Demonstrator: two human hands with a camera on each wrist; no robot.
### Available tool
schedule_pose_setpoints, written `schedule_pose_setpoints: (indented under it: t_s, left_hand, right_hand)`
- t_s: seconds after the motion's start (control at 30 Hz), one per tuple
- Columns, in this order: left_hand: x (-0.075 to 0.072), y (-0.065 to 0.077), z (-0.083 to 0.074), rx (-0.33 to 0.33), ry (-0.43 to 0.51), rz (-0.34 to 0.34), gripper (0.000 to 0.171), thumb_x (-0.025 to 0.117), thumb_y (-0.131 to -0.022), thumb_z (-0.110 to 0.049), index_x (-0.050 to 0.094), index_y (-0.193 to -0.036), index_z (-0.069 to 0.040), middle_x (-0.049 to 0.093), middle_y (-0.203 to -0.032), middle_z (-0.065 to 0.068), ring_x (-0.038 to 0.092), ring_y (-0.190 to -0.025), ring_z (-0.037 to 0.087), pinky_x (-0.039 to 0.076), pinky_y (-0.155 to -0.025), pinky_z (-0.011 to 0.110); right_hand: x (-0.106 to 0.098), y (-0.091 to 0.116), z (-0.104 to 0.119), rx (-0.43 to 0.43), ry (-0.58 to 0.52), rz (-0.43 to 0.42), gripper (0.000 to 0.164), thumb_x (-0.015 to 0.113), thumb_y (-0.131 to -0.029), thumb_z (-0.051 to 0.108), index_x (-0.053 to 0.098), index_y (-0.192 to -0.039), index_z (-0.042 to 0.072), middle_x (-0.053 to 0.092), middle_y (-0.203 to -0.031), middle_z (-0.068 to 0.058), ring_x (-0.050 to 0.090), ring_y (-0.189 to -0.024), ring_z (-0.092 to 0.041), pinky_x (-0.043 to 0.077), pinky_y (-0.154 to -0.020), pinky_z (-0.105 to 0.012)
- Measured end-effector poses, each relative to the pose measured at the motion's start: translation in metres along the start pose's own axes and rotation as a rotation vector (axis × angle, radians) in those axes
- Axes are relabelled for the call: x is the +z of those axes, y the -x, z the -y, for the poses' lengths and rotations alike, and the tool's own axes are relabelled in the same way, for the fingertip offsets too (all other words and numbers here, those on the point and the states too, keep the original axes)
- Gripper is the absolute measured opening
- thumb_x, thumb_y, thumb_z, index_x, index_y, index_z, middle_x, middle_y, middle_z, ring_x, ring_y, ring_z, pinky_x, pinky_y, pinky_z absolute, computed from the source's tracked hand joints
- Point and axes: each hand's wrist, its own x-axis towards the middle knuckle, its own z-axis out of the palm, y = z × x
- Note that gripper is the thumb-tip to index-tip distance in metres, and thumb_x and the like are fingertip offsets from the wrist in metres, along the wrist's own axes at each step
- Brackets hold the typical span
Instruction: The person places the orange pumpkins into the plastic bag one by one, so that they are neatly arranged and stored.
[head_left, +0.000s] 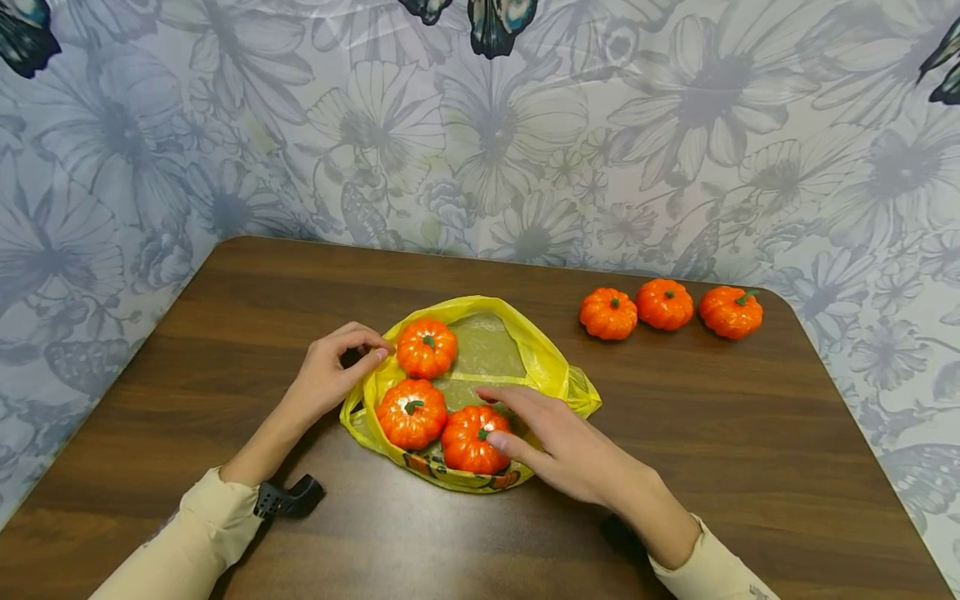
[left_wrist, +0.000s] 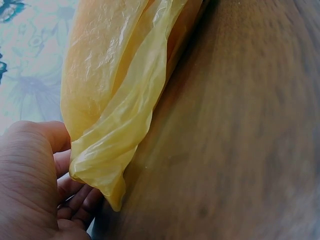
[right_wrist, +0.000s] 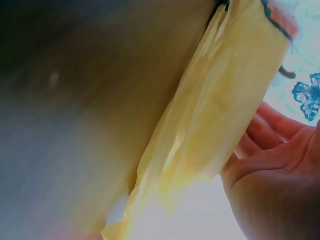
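A yellow plastic bag (head_left: 543, 354) lies spread open on the table with three small orange pumpkins inside: one at the back left (head_left: 427, 348), one at the front left (head_left: 412, 413), one at the front right (head_left: 472, 446). At the bag's left rim, my left hand (head_left: 333, 367) pinches the plastic between thumb and fingers. My right hand (head_left: 570, 442) is over the bag's right side, fingers extended, its thumb overlapping the front right pumpkin. In the right wrist view the bag wall (right_wrist: 215, 100) hides the right fingertips.
Three more pumpkins stand in a row at the table's back right: left (head_left: 608, 314), middle (head_left: 664, 304) and right (head_left: 731, 312). The brown wooden table (head_left: 225, 333) meets a flower-patterned backdrop (head_left: 495, 150) behind.
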Motion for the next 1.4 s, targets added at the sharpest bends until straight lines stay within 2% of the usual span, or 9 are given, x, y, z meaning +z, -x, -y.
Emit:
schedule_pose_setpoints:
  t_s: [0.2, 0.43, 0.53, 0.83, 1.13, 1.4]
  left_hand:
    - [0.000, -0.001, -0.001, -0.002, 0.000, 0.003, 0.010, 0.073, -0.101, -0.017, 0.081, -0.107, -0.020, 0.073, -0.109, -0.002, 0.061, -0.100, 0.009, 0.047, -0.085, 0.025]
    - [0.000, -0.001, -0.002, -0.007, -0.008, 0.003, 0.010, 0.073, -0.101, -0.017, 0.081, -0.107, -0.020, 0.073, -0.109, -0.003, 0.061, -0.101, 0.008, 0.046, -0.087, 0.024]
    - [-0.001, 0.000, -0.003, -0.005, -0.012, 0.000, 0.010, 0.073, -0.101, -0.017, 0.081, -0.107, -0.019, 0.074, -0.109, -0.002, 0.061, -0.101, 0.008, 0.046, -0.088, 0.024]
    - [-0.001, 0.001, -0.004, -0.013, -0.005, 0.006, 0.010, 0.073, -0.101, -0.016, 0.081, -0.106, -0.019, 0.074, -0.109, -0.001, 0.062, -0.104, 0.010, 0.045, -0.092, 0.023]
    - [-0.001, 0.000, -0.003, -0.011, -0.006, 0.004, 0.009, 0.073, -0.101, -0.017, 0.081, -0.106, -0.019, 0.074, -0.109, -0.002, 0.062, -0.104, 0.009, 0.045, -0.092, 0.023]
    - [-0.001, 0.001, -0.004, -0.008, 0.003, 0.010, 0.010, 0.073, -0.101, -0.016, 0.081, -0.107, -0.019, 0.073, -0.110, -0.001, 0.062, -0.104, 0.009, 0.045, -0.093, 0.023]
  right_hand:
    - [-0.008, 0.000, -0.005, 0.011, 0.014, -0.063, 0.050, 0.051, -0.111, 0.043, 0.051, -0.155, 0.018, 0.056, -0.153, 0.006, 0.051, -0.144, -0.014, 0.042, -0.119, -0.047]
    - [-0.020, 0.001, -0.014, 0.018, 0.032, -0.145, 0.046, 0.051, -0.112, 0.040, 0.049, -0.155, 0.027, 0.055, -0.154, 0.009, 0.051, -0.144, -0.015, 0.042, -0.118, -0.049]
    - [-0.028, 0.001, -0.019, 0.015, 0.025, -0.189, 0.044, 0.053, -0.112, 0.036, 0.050, -0.155, 0.027, 0.055, -0.154, 0.009, 0.051, -0.144, -0.015, 0.041, -0.118, -0.050]
    - [-0.052, 0.006, -0.042, 0.069, 0.091, -0.331, 0.043, 0.055, -0.111, 0.032, 0.055, -0.151, 0.016, 0.059, -0.150, 0.001, 0.053, -0.142, -0.021, 0.040, -0.118, -0.050]
    - [-0.074, 0.015, -0.062, 0.140, 0.124, -0.443, 0.042, 0.055, -0.111, 0.031, 0.058, -0.149, 0.013, 0.062, -0.147, -0.007, 0.054, -0.141, -0.032, 0.039, -0.115, -0.058]
    - [-0.097, 0.027, -0.079, 0.199, 0.133, -0.529, 0.042, 0.054, -0.112, 0.031, 0.059, -0.148, 0.010, 0.063, -0.145, -0.013, 0.061, -0.129, -0.040, 0.044, -0.108, -0.060]
